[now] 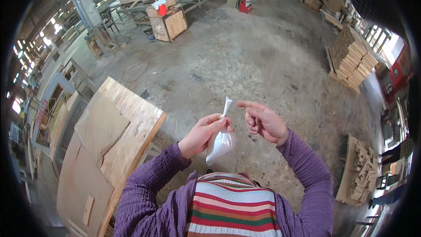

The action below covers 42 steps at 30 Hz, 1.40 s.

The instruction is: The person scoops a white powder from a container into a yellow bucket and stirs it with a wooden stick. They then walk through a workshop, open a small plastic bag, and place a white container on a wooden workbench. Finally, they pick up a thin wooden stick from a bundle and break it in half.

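Closest to us hangs the small white plastic bag (220, 144), plump with something pale, dangling in front of our striped top and purple sleeves. Our left hand (203, 132) pinches it tight at the neck, thumb and fingers closed round the gathered plastic, so the twisted tail sticks up above the grip. Our right hand (264, 122) is just beside that tail and holds nothing: the forefinger points toward it and the other fingers are loosely curled.

As we judge it, the neck is being closed. To do that well we should keep the left pinch low and firm so the twist cannot slacken, let the bag's weight hang straight down, and bring the right fingertips to the tail near its base rather than its tip, where the thin plastic would only fold.

Farther out, to our left, plywood sheets (115, 140) lie stacked on the dusty concrete floor (245, 57). Beyond them a wooden crate (169, 22) stands with a red container on top, and stacked timber (353, 59) rises at the right.
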Available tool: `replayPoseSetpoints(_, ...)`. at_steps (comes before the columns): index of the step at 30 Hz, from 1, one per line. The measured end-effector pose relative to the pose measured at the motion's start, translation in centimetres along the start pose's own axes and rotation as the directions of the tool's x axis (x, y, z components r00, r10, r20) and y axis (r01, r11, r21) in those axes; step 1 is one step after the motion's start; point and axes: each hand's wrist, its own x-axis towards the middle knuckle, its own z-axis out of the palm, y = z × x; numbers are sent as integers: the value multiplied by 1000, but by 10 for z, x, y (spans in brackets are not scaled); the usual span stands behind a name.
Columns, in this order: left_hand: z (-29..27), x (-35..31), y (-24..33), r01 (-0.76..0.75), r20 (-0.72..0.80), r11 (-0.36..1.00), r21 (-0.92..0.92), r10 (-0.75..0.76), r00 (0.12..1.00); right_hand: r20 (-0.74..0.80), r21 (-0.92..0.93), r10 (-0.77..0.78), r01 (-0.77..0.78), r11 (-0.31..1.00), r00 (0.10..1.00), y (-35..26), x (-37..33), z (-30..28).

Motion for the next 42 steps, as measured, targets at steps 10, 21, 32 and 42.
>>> replayPoseSetpoints(10,-80,226,95,35,103,965,259,-63,993,67,-165,50,-38,986,997,-103,199,-111)
replayPoseSetpoints(21,-171,392,266,-269,140,895,356,234,962,595,-23,381,-459,888,707,-270,445,-164)
replayPoseSetpoints(32,-304,468,477,-538,527,377,754,142,838,651,-544,603,-271,794,461,-397,661,-116)
replayPoseSetpoints(42,-449,609,617,-503,527,427,752,69,847,631,-517,575,-270,812,521,-469,878,-159)
